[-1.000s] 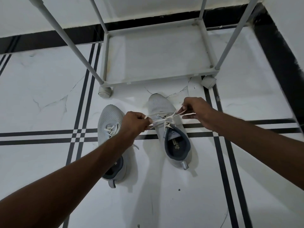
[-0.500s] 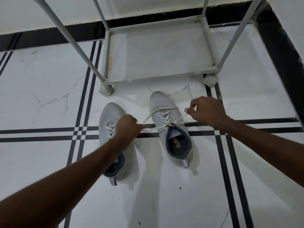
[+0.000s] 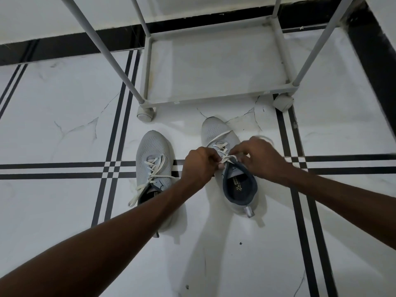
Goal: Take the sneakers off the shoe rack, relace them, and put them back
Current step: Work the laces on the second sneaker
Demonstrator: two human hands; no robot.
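two bare hands meet over the right sneaker (image 3: 222, 133), a pale grey knit-mesh shoe with a rounded toe, a dark padded collar and a small heel tab. the left hand (image 3: 198, 166) and right hand (image 3: 260, 156) each pinch the flat off-white lace (image 3: 225, 156) near the top eyelets, fingers closed on it. a loop of lace curves over the toe. the left sneaker (image 3: 153, 151) sits just beside it on the floor (image 3: 64, 129), laced, with loose ends trailing off its left side; the left forearm covers its heel. the floor is glossy white marble-look tile with thin grey veins and crossed black stripes. beyond the toes stands the rack (image 3: 214, 61), slim grey tubes around a flat pale bottom shelf, on rounded feet, near the black baseboard (image 3: 64, 46).
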